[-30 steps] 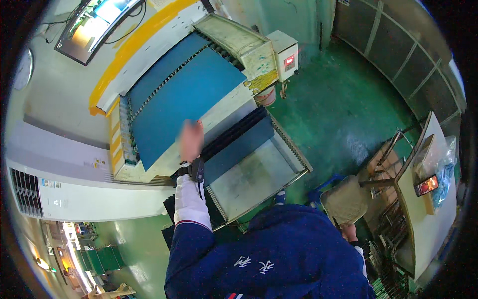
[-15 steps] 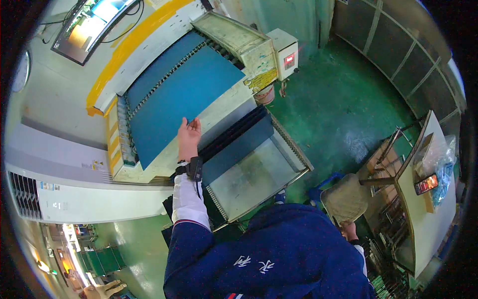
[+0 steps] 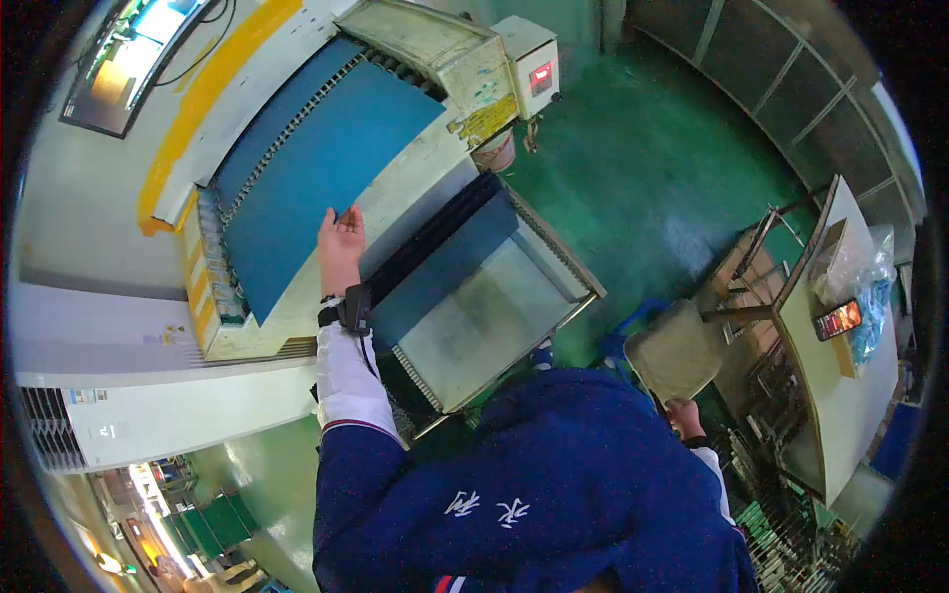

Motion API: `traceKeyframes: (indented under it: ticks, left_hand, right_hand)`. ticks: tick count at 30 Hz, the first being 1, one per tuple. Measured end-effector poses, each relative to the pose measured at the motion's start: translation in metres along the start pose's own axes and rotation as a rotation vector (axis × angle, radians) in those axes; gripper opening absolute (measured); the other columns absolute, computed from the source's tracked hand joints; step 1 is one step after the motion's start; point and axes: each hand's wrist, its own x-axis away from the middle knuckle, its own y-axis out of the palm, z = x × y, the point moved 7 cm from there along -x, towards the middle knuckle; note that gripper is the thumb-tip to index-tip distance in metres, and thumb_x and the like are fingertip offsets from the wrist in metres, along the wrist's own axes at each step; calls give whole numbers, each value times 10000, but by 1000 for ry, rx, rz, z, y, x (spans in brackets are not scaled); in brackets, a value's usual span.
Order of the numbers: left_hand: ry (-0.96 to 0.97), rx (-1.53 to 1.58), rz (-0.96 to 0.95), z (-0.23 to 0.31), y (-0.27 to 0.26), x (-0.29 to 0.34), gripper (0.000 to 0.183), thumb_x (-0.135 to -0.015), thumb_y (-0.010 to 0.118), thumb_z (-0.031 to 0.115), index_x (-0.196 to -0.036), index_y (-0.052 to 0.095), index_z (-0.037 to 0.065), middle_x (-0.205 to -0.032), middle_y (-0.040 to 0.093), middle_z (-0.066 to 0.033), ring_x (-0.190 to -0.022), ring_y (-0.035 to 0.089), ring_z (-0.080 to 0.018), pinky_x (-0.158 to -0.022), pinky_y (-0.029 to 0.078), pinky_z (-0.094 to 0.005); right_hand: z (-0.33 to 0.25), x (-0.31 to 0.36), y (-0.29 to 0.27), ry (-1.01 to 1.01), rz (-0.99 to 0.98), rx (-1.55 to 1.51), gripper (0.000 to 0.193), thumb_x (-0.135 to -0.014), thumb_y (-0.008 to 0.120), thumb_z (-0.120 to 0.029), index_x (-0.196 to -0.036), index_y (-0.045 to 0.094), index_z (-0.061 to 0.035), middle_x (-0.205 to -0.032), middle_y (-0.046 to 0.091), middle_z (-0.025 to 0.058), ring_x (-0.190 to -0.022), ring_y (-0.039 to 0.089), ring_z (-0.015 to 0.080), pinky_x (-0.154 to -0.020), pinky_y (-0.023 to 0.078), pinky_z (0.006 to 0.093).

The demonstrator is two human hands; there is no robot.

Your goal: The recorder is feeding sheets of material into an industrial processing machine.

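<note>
The left hand reaches out at about 11 o'clock from the person's body, with the palm turned up and the fingers spread and a little curled. The fingertips touch the near edge of a big blue sheet that lies flat on the machine. The hand grips nothing that I can see; it only meets the sheet's edge. A black strap goes round the wrist, and a white sleeve comes after it. Just to the right of the hand, at about 3 o'clock from it, is a metal tray with a dark stack of sheets at its upper end. The right hand hangs low at about 4 o'clock from the left hand, well apart from it, beside the blue jacket. It is small and partly hidden, so I cannot tell how its fingers are. A tan stool stands just above it on the green floor. A white surface stands at the far right.
</note>
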Motion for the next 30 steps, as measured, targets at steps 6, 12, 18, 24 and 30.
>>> traceKeyframes:
  ticks: [6, 12, 18, 24, 30]
  left_hand:
    - [1, -135, -81, -2, 4, 3, 268, -875, 511, 209, -934, 483, -51, -908, 547, -155, -879, 535, -244, -835, 462, -357]
    - [-154, -976, -272, -76, -11, 54, 285, -847, 551, 232, -979, 550, -21, -944, 581, -128, -844, 558, -220, -785, 457, -324]
    - [505, -1891, -479, -105, -24, 100, 314, -768, 606, 142, -1032, 570, -24, -955, 594, -131, -844, 569, -227, -747, 444, -314]
    - [703, -2045, -440, -106, -26, 117, 298, -755, 609, 150, -1006, 584, -9, -965, 592, -162, -917, 551, -301, -794, 427, -370]
    - [443, -2380, -410, -107, -57, 78, 272, -740, 618, 159, -939, 605, -26, -929, 598, -210, -889, 554, -369, -773, 430, -423]
  right_hand:
    - [-19, -5, 10, -653, -128, 794, 142, -787, 538, -193, -835, 573, -64, -621, 524, 66, -502, 519, 206, -429, 397, 294]
    - [14, -18, 7, -552, -17, 1109, 219, -724, 548, -243, -795, 624, -50, -744, 618, 158, -657, 588, 343, -648, 480, 428]
    - [-33, 18, 12, -388, 59, 878, 296, -733, 541, -305, -711, 621, -21, -707, 621, 164, -667, 600, 319, -624, 475, 394]
    - [-19, 22, 9, -91, 94, 635, 218, -694, 575, -177, -832, 629, -18, -638, 612, 131, -599, 614, 264, -587, 497, 355]
    - [-31, 40, 15, 9, 121, 446, 235, -735, 567, -216, -794, 620, 6, -626, 612, 121, -535, 603, 215, -538, 489, 339]
